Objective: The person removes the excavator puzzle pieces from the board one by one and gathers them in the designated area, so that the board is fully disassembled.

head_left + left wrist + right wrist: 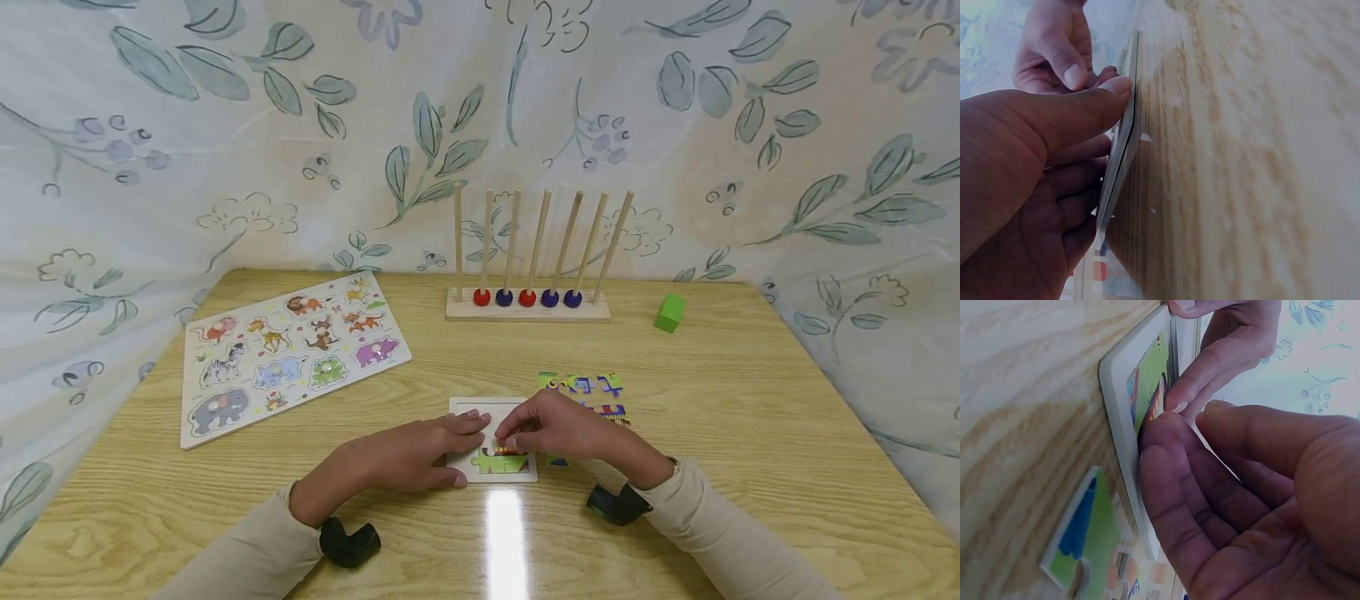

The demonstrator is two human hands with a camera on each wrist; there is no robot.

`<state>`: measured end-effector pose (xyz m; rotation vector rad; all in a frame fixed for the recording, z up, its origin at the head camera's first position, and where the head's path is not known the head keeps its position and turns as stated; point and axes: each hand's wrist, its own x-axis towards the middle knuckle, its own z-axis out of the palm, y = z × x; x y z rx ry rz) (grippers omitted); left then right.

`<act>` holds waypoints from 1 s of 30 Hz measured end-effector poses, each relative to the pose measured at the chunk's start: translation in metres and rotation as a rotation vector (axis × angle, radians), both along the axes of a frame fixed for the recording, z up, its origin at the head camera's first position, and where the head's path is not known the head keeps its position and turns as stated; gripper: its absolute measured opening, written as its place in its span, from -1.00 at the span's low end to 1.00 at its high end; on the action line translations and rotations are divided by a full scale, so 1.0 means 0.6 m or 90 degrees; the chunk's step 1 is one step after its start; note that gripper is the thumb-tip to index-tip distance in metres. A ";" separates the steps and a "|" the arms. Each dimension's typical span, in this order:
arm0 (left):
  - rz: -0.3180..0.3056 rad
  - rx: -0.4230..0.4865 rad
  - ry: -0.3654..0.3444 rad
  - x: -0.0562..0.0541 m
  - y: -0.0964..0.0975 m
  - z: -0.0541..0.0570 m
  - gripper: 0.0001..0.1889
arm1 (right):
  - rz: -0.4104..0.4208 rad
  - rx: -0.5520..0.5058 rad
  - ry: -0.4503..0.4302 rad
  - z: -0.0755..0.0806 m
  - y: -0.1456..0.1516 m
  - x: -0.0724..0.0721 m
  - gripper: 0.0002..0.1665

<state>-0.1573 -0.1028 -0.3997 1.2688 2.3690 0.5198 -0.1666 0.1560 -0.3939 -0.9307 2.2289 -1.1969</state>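
A small white-framed jigsaw tray (530, 473) lies flat on the table, with joined green pieces (501, 463) along its near side. My left hand (420, 450) rests across the tray's left part, its thumb (1094, 112) at the frame's edge. Over the pieces, my right hand (558, 425) bends its fingers down, and its fingertips (1163, 428) touch the puzzle inside the frame. A gap shows between that thumb and the fingers, with no piece visible in it. Loose puzzle pieces (581, 383) lie beside the tray, partly hidden by the right hand.
An animal peg puzzle board (300, 354) lies at the left. At the back stands a wooden peg rack (528, 312) with red and blue beads on several rods. A green block (670, 312) sits to its right. Patterned cloth (480, 125) hangs behind the table.
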 end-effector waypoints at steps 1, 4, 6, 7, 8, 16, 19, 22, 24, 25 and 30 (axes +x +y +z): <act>-0.001 0.001 0.000 0.000 0.000 0.000 -0.39 | 0.001 0.001 -0.001 0.000 0.000 0.000 -0.81; -0.004 0.003 0.002 -0.001 0.000 0.000 -0.39 | 0.003 0.002 -0.005 -0.001 0.001 -0.001 -0.81; -0.005 0.003 0.003 -0.001 0.000 0.000 -0.39 | 0.005 0.003 -0.006 -0.001 0.001 -0.002 -0.81; -0.005 0.002 0.004 -0.001 0.000 0.000 -0.39 | 0.007 0.002 -0.008 -0.001 0.001 -0.002 -0.80; -0.005 0.002 0.005 -0.001 0.000 -0.001 -0.39 | 0.011 0.002 -0.006 -0.001 0.000 -0.001 -0.81; 0.001 -0.005 0.002 -0.001 0.000 -0.001 -0.39 | 0.031 0.020 0.003 0.004 -0.003 0.002 -0.82; 0.004 -0.007 0.000 -0.001 0.000 -0.001 -0.38 | 0.038 0.014 0.002 0.002 -0.003 0.002 -0.81; 0.005 -0.006 -0.002 -0.001 0.000 -0.001 -0.38 | 0.041 0.006 0.000 0.000 -0.002 0.001 -0.79; 0.004 -0.004 -0.001 -0.001 0.000 -0.002 -0.38 | 0.044 0.000 -0.001 0.000 -0.003 0.002 -0.78; 0.004 -0.002 -0.001 -0.001 0.000 -0.002 -0.38 | 0.045 -0.002 -0.001 0.000 -0.003 0.002 -0.78; 0.001 0.001 0.000 -0.002 0.000 -0.004 -0.38 | 0.050 -0.013 0.007 -0.002 -0.006 0.002 -0.81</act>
